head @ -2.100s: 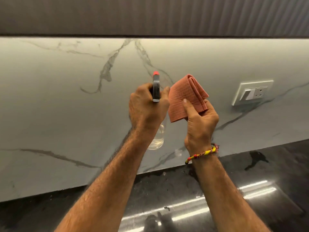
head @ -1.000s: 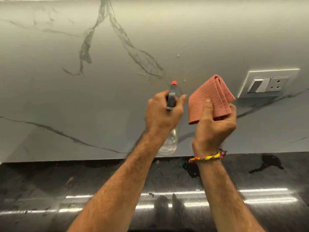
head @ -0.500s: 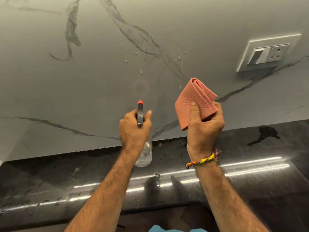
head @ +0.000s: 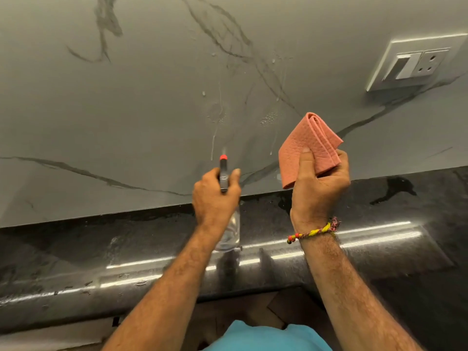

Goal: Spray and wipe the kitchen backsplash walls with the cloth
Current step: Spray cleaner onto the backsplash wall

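Lower than half a second before, the left hand (head: 215, 196) gripped the spray bottle (head: 229, 231) over the dark surface (head: 76, 252); the right hand (head: 319, 191) pinched the folded cloth (head: 307, 145) near the streaked backsplash (head: 152, 110).

The left hand (head: 215, 196) grips a clear plastic spray bottle (head: 229, 231) with a red nozzle, aimed at the grey marble-veined backsplash (head: 126, 110), which shows wet drips. To its right, the right hand (head: 317, 188) pinches a folded pink cloth (head: 307, 143) above the black glossy countertop (head: 76, 262); a white switch-and-socket plate (head: 412, 64) sits far right.

Glossy black countertop (head: 76, 262), white wall socket (head: 415, 63), light reflections.
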